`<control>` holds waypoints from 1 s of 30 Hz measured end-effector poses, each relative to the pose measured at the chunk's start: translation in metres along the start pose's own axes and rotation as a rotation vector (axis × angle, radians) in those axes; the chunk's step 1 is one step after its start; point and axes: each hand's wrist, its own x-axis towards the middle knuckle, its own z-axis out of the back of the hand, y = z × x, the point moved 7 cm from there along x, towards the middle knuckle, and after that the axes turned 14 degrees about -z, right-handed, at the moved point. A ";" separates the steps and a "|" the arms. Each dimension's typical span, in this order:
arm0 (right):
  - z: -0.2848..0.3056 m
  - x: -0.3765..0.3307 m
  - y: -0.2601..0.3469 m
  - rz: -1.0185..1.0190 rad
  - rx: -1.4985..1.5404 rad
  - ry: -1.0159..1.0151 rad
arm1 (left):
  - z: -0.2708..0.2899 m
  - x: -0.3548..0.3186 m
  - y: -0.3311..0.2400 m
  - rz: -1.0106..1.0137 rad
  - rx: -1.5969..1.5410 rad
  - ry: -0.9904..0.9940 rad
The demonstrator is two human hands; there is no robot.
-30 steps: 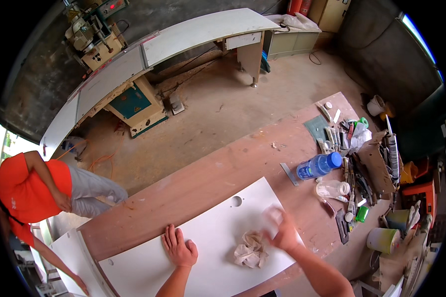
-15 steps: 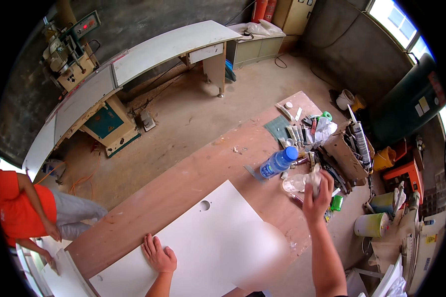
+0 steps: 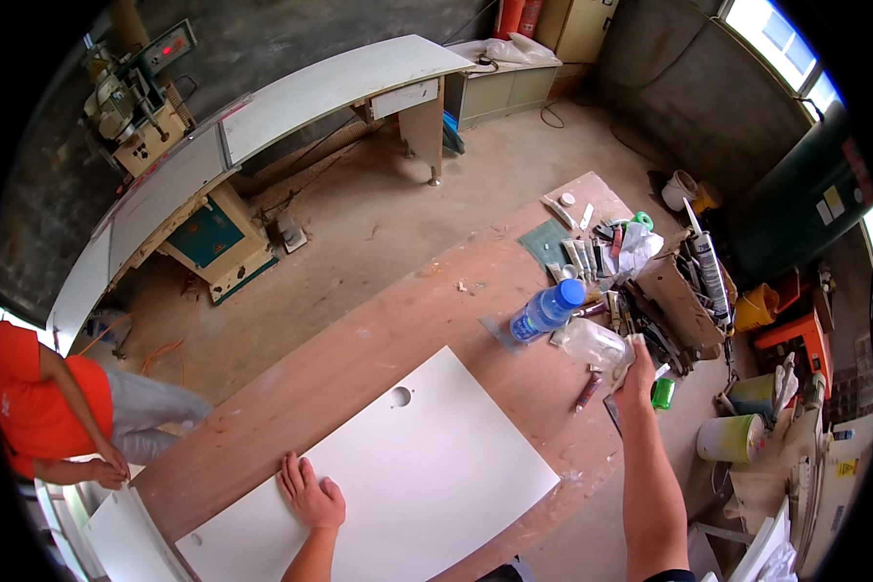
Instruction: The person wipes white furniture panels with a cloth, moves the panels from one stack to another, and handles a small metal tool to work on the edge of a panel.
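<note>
My left hand (image 3: 312, 493) lies flat, fingers spread, on a large white board (image 3: 427, 446) that has a round hole near its far corner. At the right side of the pinkish work table (image 3: 369, 359), my right hand (image 3: 634, 373) is closed around the near end of a clear plastic bottle (image 3: 594, 343), which lies tilted over the table. My fingers partly hide that end. A clear bottle with a blue cap (image 3: 547, 310) stands just beyond it. Below the held bottle is a small dark red tube (image 3: 588, 391).
Tubes (image 3: 577, 257), crumpled white plastic (image 3: 638, 247) and a cardboard box (image 3: 677, 303) with a sealant cartridge (image 3: 710, 276) crowd the table's right end. Buckets (image 3: 729, 439) stand to the right. A person in orange (image 3: 44, 393) is at the left, near a long white bench (image 3: 330, 87).
My right hand has moved slightly right and nearer to me, and the clear bottle now shows at fuller length. My left hand stays on the board. The person's hands at left have come together.
</note>
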 end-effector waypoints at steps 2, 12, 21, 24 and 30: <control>0.003 0.005 -0.011 -0.040 0.114 0.070 | 0.000 0.001 -0.002 0.000 -0.015 -0.008; 0.008 -0.018 0.039 0.401 -0.254 -0.152 | -0.002 0.003 -0.004 -0.014 -0.012 -0.006; -0.095 -0.096 0.045 1.113 -1.450 -0.304 | 0.001 0.003 -0.003 0.004 -0.022 0.013; -0.095 -0.103 0.051 1.217 -1.453 -0.326 | 0.000 0.006 -0.005 0.004 -0.037 0.022; -0.102 -0.189 0.051 1.361 -1.185 -0.150 | 0.004 0.002 0.000 0.015 -0.028 0.029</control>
